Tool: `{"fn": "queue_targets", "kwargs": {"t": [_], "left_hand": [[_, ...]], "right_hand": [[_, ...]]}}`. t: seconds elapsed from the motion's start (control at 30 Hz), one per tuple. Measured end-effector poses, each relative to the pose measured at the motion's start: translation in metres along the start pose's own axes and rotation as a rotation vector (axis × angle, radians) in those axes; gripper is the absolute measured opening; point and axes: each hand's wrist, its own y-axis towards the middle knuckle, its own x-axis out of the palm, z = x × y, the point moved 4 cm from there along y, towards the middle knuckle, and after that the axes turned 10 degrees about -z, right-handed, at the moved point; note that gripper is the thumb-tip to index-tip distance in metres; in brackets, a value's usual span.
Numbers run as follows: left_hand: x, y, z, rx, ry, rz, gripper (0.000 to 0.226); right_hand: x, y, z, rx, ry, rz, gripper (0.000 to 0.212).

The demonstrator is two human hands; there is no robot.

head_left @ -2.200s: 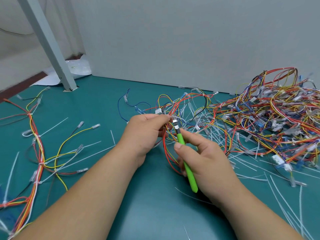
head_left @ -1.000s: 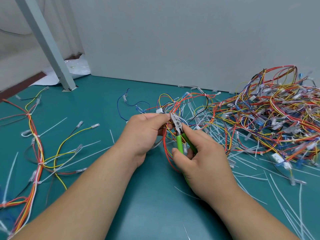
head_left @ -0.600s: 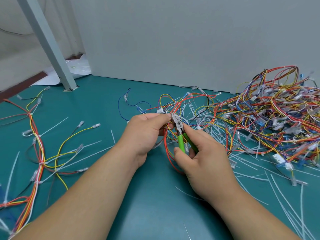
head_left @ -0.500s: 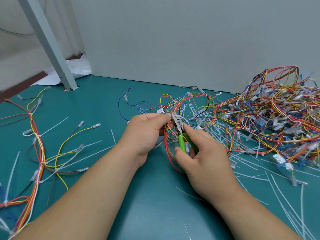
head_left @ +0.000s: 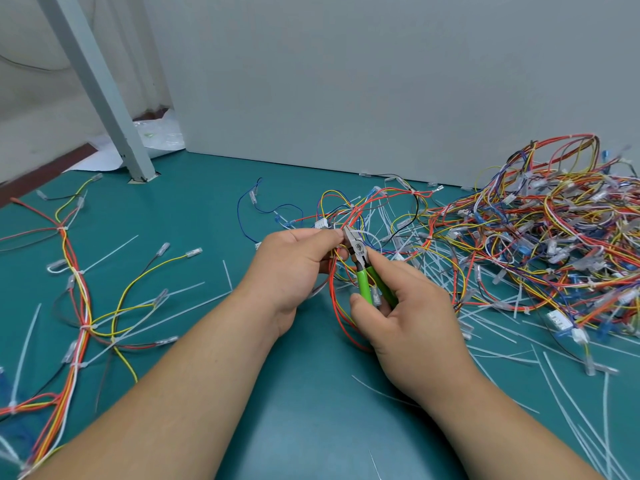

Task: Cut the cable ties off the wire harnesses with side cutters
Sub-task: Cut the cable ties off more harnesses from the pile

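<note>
Pinching a loop of red, orange and yellow wires, the left hand [head_left: 294,268] holds one wire harness [head_left: 333,299] just above the teal counter [head_left: 194,216]. Its thumb and forefinger are pressed together at the top of the bundle, beside a white connector [head_left: 320,224]. The right hand [head_left: 412,317] grips the side cutters [head_left: 356,249] by their green handles, with the thumb on the near handle and the fingers curled round the far one. The handles stand slightly spread. The metal nose of the cutters points up and to the left and meets the left fingertips [head_left: 334,234]. Whether the blades sit on a tie there is too small to tell. The held loop hangs down between the two hands and passes behind the right thumb.

To the right, a large tangled pile of harnesses [head_left: 540,244] lies on the counter near the grey wall panel [head_left: 346,81]. At the left, another harness [head_left: 81,296] lies stretched out, bound at several spots by white ties. Loose cable ties [head_left: 110,252] are scattered over the counter on both sides of the arms. A grey post [head_left: 100,84] rises slanted from the far left of the counter.
</note>
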Motion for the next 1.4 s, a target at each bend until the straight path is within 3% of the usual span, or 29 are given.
{"fn": "queue_targets", "kwargs": {"t": [0.87, 1.2, 1.4], "left_hand": [[0.0, 0.0, 0.0007, 0.001, -0.03, -0.016, 0.03], [-0.0018, 0.0026, -0.0025, 0.006, -0.048, -0.009, 0.024], [-0.0044, 0.0054, -0.0064, -0.02, -0.013, 0.019, 0.017]], "right_hand": [[-0.0002, 0.0, -0.0022, -0.021, -0.027, 0.008, 0.045], [-0.0009, 0.0006, -0.0047, -0.02, 0.006, -0.005, 0.041], [-0.0089, 0.0006, -0.0024, 0.06, 0.213, 0.155, 0.022]]}}
